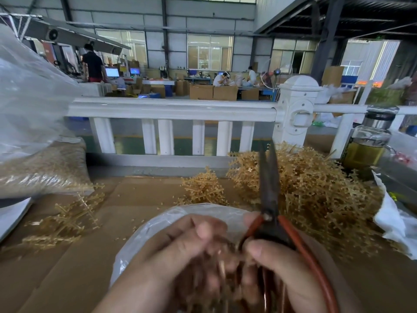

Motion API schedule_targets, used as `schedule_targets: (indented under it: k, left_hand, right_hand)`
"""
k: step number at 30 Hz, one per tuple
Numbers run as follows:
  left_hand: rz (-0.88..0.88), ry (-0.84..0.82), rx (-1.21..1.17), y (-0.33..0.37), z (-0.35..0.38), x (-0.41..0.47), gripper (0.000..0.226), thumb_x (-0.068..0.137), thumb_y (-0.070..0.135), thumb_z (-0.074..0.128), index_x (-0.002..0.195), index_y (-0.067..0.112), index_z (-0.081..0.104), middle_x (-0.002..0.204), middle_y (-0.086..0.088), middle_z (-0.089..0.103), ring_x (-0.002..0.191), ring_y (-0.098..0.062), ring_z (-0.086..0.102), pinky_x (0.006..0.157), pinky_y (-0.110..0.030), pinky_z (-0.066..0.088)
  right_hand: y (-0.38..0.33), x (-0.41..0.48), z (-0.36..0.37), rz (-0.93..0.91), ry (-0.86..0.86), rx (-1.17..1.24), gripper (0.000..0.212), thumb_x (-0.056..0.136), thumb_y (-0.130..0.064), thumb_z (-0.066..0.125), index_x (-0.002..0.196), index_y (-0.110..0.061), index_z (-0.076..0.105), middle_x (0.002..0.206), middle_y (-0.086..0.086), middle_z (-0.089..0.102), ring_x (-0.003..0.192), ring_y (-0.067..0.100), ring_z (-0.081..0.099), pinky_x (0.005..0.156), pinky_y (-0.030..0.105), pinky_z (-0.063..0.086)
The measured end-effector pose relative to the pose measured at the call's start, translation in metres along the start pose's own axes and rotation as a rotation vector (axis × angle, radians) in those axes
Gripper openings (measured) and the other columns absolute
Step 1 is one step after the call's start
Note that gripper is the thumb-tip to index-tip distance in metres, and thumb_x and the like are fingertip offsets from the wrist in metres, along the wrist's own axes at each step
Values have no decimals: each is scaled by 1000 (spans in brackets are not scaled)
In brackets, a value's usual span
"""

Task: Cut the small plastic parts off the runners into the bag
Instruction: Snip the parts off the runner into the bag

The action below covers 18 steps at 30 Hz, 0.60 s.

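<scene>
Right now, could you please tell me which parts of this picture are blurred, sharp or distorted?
In the head view, the left hand and right hand are smeared by motion blur; in the head view, the dark-bladed scissors with red handles and the heap of tan plastic runners look sharper; the head view's wide lens bows the white railing.

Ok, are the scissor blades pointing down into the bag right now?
No, the scissors gripped by the right hand have their blades pointing up and forward, away from the clear plastic bag.
</scene>
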<state>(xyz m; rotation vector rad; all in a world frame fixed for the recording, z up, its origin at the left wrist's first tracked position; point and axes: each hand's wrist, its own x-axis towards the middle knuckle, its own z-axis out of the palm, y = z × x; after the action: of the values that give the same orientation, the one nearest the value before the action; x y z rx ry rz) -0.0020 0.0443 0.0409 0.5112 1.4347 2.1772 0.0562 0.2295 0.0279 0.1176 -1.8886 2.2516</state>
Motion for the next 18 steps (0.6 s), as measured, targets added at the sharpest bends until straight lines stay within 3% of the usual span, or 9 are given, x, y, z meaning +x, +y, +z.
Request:
schedule_targets:
  k: [2, 4, 6, 8, 10, 13, 16, 18]
  left_hand:
    - [158, 166, -10, -3, 0, 4, 77, 25, 59, 97, 85, 13, 79, 93, -21, 75, 78, -34, 73, 62, -37, 60]
    - [355, 297, 74, 1, -2, 6, 53, 40, 53, 90, 77, 17, 78, 89, -15, 76, 79, -30, 73, 64, -36, 56]
    - [414, 216, 104, 6, -1, 0, 46, 53, 58, 88, 69, 17, 76, 74, -13, 73, 61, -25, 69, 54, -31, 52]
    - [281, -13, 289, 7, 7, -10, 55, 67, 72, 79, 72, 17, 78, 69, -9, 73, 57, -20, 69, 50, -25, 52]
    - [116, -132, 563, 1, 16, -15, 58, 71, 82, 67, 86, 27, 79, 76, -4, 76, 69, -17, 74, 62, -29, 57]
    - [23, -36, 731, -5, 20, -14, 64, 63, 90, 54, 93, 39, 77, 85, -4, 77, 82, -20, 75, 85, -43, 60]
    - [-25, -39, 802, -2, 14, -13, 79, 66, 95, 45, 107, 36, 76, 108, 2, 77, 105, -12, 71, 101, -42, 53]
    - [21, -62, 736, -5, 9, -11, 70, 68, 93, 50, 115, 46, 72, 114, 13, 75, 111, -1, 67, 101, -31, 52]
  right_hand:
    - [-1, 6, 5, 16, 127, 232, 42, 57, -8, 85, 97, -16, 76, 58, 23, 61, 42, 32, 60, 41, 32, 49]
    - [-7, 11, 6, -36, 246, 394, 32, 59, -7, 72, 91, -11, 70, 54, 14, 56, 40, 25, 58, 36, 29, 47]
    - [-12, 16, 6, -64, 320, 495, 23, 66, -10, 61, 88, -14, 65, 55, 8, 54, 43, 20, 60, 36, 27, 49]
    - [-13, 16, 7, -89, 328, 524, 22, 68, -12, 59, 89, -17, 62, 57, 6, 55, 46, 18, 62, 38, 26, 51]
    - [-13, 14, 10, -103, 317, 521, 23, 69, -13, 57, 91, -18, 61, 55, 4, 58, 47, 16, 64, 41, 25, 54]
    - [-14, 11, 14, -116, 265, 524, 23, 71, -13, 55, 92, -19, 61, 54, 4, 62, 48, 15, 66, 43, 25, 55]
    - [-15, 10, 13, -113, 254, 510, 22, 72, -14, 54, 93, -19, 61, 54, 3, 63, 51, 13, 67, 45, 24, 55]
    - [-14, 10, 15, -86, 231, 517, 23, 72, -15, 55, 93, -18, 62, 56, 4, 63, 51, 13, 67, 45, 26, 55]
